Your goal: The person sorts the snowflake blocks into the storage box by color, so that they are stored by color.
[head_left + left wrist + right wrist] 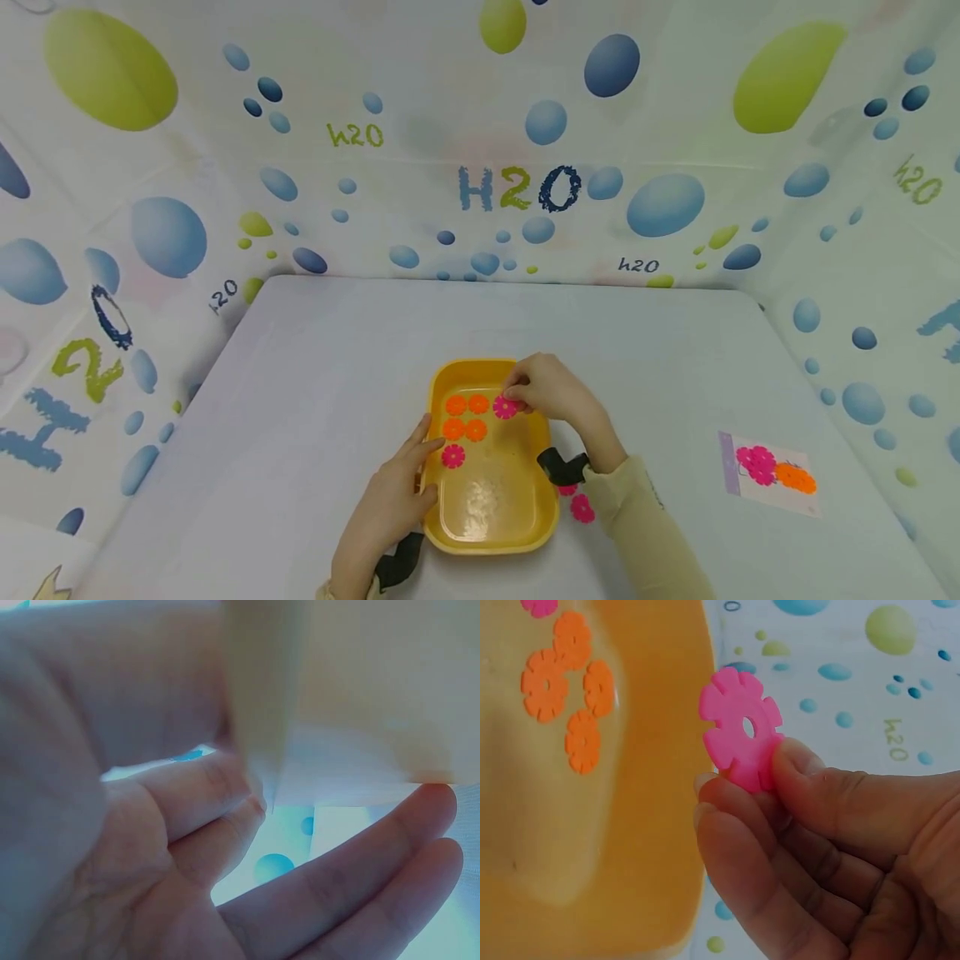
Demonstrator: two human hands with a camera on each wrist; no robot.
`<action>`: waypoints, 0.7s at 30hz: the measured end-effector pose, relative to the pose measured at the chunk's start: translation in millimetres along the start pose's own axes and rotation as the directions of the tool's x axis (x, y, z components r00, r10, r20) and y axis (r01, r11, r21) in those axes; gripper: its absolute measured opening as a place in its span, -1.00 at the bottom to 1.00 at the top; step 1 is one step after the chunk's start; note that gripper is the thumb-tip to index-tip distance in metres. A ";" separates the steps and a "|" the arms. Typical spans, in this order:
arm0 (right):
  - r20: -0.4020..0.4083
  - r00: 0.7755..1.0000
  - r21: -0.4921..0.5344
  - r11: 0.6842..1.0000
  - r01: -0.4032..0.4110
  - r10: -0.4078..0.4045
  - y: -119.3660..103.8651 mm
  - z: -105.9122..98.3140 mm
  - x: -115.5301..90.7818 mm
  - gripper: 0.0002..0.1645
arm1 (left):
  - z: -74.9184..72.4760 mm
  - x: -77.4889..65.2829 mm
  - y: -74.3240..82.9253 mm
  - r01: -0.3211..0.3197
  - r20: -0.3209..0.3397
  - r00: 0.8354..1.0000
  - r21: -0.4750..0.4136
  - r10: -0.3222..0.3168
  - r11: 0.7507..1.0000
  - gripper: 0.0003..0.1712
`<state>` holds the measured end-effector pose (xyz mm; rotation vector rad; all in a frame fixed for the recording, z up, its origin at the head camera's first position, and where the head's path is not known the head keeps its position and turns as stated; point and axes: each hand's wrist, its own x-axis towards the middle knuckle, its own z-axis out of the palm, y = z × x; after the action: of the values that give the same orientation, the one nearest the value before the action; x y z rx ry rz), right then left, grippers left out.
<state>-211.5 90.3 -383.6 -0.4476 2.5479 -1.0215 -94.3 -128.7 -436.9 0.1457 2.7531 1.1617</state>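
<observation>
A: What fills the setting?

B: A backdrop [420,158] printed with blue and green drops and H2O lettering borders a pale table [262,433] on its far, left and right sides. On the table sits a yellow tray [517,500], its long sides running near to far.

A: And the person at work?

B: The left hand [397,492] touches the tray's left side, seemingly to steady it; whether it actually grips the rim, the views do not settle. The right hand [551,387] reaches to the tray's far right part, thumb and fingertips pinching a pink flower-shaped disc [724,742] by its edge.

A: What lies around them?

B: Well to the right, a card [776,475] pictures pink and orange flower shapes. Four orange discs [455,405] lie in the tray's far left part, a second pink disc [453,456] just nearer. Two loose pink discs [582,508] rest on the table beside the tray's near right side, one partly hidden by a black wrist strap [562,469].

A: Which step is in hand?

B: Apparently the placing of one disc: it is tilted in the pinch, apart from the orange group.

A: And the next move?

B: It likely calls for turning the disc flat, lowering it to the tray floor and easing the pinch.
</observation>
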 end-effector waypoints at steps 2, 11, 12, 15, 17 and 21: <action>0.011 1.000 0.001 1.000 0.003 -0.003 -0.9 2.9 0.9 -0.86 | 0.2 0.4 0.2 0.000 0.004 1.000 0.000 0.000 1.000 -0.38; 0.067 0.997 -0.065 0.997 0.050 -0.045 -7.2 18.1 4.3 -0.84 | -0.3 1.6 -1.3 -0.009 0.005 1.000 0.003 0.009 1.000 -0.38; 0.073 0.996 -0.075 0.996 0.056 -0.050 -8.1 20.1 4.9 -0.82 | -0.5 1.6 -1.5 -0.011 0.004 1.000 0.006 0.011 1.000 -0.38; 0.099 0.994 -0.120 0.991 0.065 -0.053 -11.7 26.5 7.1 -0.80 | -0.8 1.6 -2.2 -0.017 -0.001 1.000 0.018 0.017 1.000 -0.38; 0.111 0.993 -0.164 0.984 0.066 -0.048 -13.1 31.5 9.2 -0.80 | -0.8 1.5 -2.6 -0.020 -0.003 1.000 0.023 0.020 1.000 -0.38; 0.148 0.988 -0.233 0.970 0.074 -0.040 -13.7 40.8 11.8 -0.55 | -0.2 1.6 -3.2 -0.017 -0.004 1.000 0.018 0.017 1.000 -0.39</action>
<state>-201.9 51.7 -403.9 -0.6385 2.5494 -0.6768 -96.0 -130.8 -439.2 0.1699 2.7718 1.1431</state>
